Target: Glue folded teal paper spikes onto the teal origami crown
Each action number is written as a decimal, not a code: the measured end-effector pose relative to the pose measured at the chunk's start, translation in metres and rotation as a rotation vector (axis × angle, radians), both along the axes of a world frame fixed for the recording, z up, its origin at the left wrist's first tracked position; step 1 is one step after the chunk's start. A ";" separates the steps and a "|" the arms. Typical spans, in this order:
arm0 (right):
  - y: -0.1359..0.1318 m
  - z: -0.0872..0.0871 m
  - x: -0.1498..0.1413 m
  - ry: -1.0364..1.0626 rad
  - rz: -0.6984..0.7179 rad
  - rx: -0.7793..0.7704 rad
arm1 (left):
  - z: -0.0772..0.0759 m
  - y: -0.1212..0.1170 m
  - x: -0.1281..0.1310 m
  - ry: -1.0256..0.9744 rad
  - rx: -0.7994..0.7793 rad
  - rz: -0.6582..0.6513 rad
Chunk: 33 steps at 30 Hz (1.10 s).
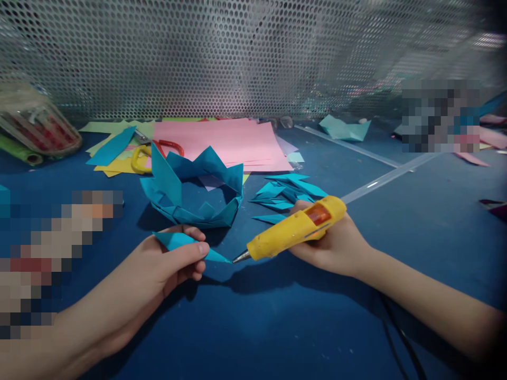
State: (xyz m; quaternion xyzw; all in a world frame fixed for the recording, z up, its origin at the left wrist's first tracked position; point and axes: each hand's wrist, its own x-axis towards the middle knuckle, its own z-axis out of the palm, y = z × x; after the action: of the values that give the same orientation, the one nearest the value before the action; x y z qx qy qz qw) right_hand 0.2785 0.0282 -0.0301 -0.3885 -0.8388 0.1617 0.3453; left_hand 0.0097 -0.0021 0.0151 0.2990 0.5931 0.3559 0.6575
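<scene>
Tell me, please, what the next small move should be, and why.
I would probably squeeze a little glue onto the tip of the folded blue piece: the left hand pinches it with that tip exposed, and the right hand holds the yellow glue gun, its nozzle at or very near the tip.

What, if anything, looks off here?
No spill or damage stands out. Mildly untidy: coloured sheets lie behind the blue paper ring, edges splayed rather than squared. The glue stick juts awkwardly far from the glue gun.
</scene>
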 end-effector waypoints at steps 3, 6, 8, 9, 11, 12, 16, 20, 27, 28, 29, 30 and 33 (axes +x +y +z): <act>0.000 0.001 -0.001 -0.002 0.006 0.015 | 0.003 -0.001 0.002 0.013 -0.001 0.022; 0.000 0.003 -0.001 0.002 0.020 0.027 | 0.001 0.000 0.001 0.010 0.002 0.035; 0.000 0.004 -0.001 -0.006 0.025 0.033 | -0.002 0.001 -0.002 -0.010 0.002 0.013; 0.000 0.005 -0.002 -0.011 0.026 0.036 | -0.004 0.001 -0.003 -0.022 -0.002 -0.001; 0.000 0.007 -0.002 -0.020 0.031 0.037 | -0.006 0.002 -0.005 -0.041 -0.011 -0.023; 0.000 0.008 -0.003 -0.023 0.033 0.036 | -0.007 0.003 -0.006 -0.047 -0.013 -0.025; 0.000 0.009 -0.005 -0.017 0.033 0.015 | -0.008 0.003 -0.007 -0.047 -0.013 -0.044; -0.001 0.010 -0.005 0.008 0.050 -0.055 | -0.011 0.004 -0.008 -0.032 -0.007 -0.051; -0.003 0.016 -0.004 0.020 0.040 -0.163 | -0.011 0.002 -0.008 0.043 0.036 -0.144; -0.003 0.017 -0.005 0.020 0.029 -0.169 | -0.011 0.001 -0.008 0.074 0.051 -0.173; -0.003 0.017 -0.005 0.019 0.017 -0.175 | -0.012 0.001 -0.008 0.109 0.066 -0.197; -0.003 0.016 -0.005 0.016 0.005 -0.181 | -0.012 0.000 -0.008 0.144 0.079 -0.211; -0.003 0.014 -0.005 -0.001 -0.047 -0.206 | -0.013 -0.001 -0.008 0.216 0.096 -0.223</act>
State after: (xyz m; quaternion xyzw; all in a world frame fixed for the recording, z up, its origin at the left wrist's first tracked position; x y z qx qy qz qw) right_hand 0.2738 0.0247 -0.0159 -0.4415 -0.8087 0.2386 0.3067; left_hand 0.0021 -0.0031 0.0018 0.4303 0.6058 0.2745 0.6104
